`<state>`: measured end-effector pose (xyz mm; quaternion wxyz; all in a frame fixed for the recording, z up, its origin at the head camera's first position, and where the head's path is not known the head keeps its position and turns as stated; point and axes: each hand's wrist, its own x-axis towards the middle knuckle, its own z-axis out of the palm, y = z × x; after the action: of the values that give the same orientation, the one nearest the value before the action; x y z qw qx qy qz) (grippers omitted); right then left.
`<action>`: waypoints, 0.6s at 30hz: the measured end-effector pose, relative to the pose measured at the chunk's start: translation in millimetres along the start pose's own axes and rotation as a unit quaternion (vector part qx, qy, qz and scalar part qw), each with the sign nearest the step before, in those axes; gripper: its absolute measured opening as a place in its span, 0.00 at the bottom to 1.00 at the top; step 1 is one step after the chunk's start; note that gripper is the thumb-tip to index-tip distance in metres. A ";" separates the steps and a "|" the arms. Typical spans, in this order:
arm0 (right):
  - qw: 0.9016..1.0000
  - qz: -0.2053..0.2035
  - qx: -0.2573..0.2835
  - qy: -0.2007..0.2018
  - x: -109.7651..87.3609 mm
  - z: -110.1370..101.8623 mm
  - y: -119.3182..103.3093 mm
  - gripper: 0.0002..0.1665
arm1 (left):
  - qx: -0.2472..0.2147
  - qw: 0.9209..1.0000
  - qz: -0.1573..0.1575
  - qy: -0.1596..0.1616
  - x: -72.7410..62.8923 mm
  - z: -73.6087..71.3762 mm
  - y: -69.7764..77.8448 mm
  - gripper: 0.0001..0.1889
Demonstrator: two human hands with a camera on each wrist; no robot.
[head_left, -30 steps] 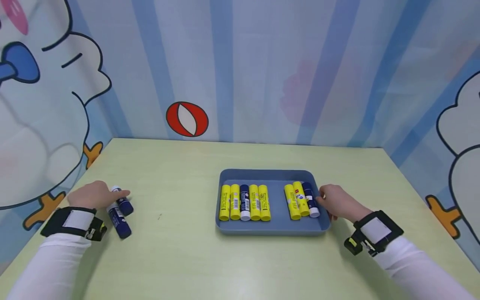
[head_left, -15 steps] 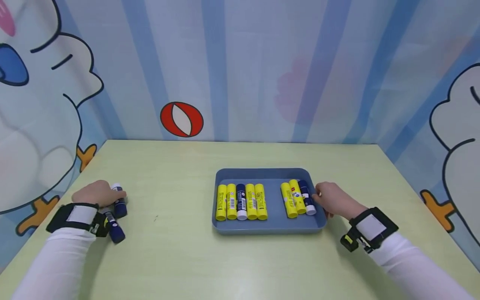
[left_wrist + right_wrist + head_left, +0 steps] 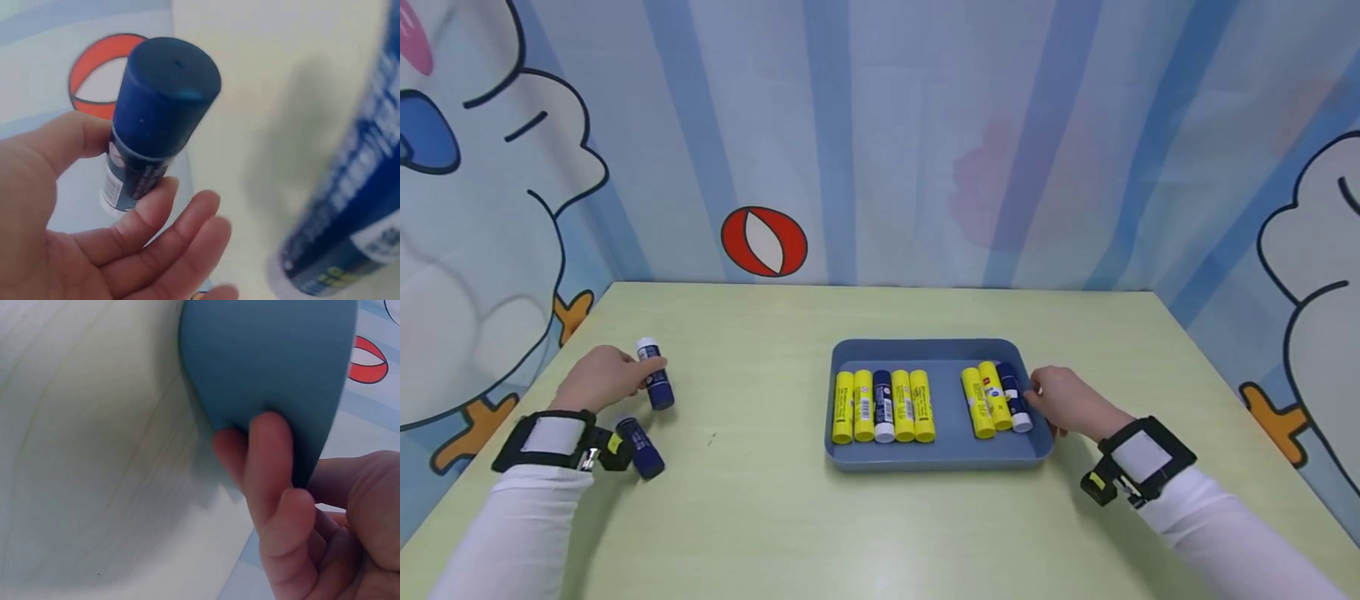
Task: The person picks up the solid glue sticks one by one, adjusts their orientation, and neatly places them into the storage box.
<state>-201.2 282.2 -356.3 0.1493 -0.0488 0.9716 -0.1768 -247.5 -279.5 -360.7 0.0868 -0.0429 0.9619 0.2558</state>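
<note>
In the head view my left hand [image 3: 598,379] pinches a dark blue glue stick [image 3: 658,387] with a white end between thumb and forefinger. The left wrist view shows the blue cap [image 3: 159,106] toward the camera, the other fingers loosely bent below. A second blue glue stick [image 3: 642,450] lies on the table just nearer me. On the right, my right hand [image 3: 1071,404] grips the rim of a grey-blue tray [image 3: 951,417]; its fingers press the outer wall [image 3: 269,362] in the right wrist view, and the thumb is over the rim.
Inside the tray, several yellow glue sticks [image 3: 844,408] and one blue glue stick [image 3: 883,408] form a row at left. At right lie two yellow glue sticks [image 3: 977,404] and a blue one [image 3: 1015,396]. A patterned curtain [image 3: 895,150] stands behind the table [image 3: 760,500].
My left hand has taken hold of the farther blue glue stick and moved it slightly away and right, apart from the second one. The right hand stays at the tray's rim.
</note>
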 end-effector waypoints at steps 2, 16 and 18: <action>1.000 0.001 -0.001 -0.001 0.0 0.2 -0.1 0.09 | -0.021 1.000 0.006 0.002 -0.9 -1.1 6.3 0.30; 1.000 -0.006 -0.008 -0.003 0.5 0.3 1.1 0.09 | -0.154 0.980 0.112 -0.049 -24.3 14.8 89.5 0.26; 1.000 -0.006 -0.010 -0.003 0.9 0.7 1.7 0.09 | -0.166 0.975 0.137 -0.061 -29.5 20.4 101.7 0.23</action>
<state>-201.9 283.4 -357.8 0.1508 -0.0562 0.9726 -0.1676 -228.5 -180.2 -323.3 0.1013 0.0914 0.8957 0.4231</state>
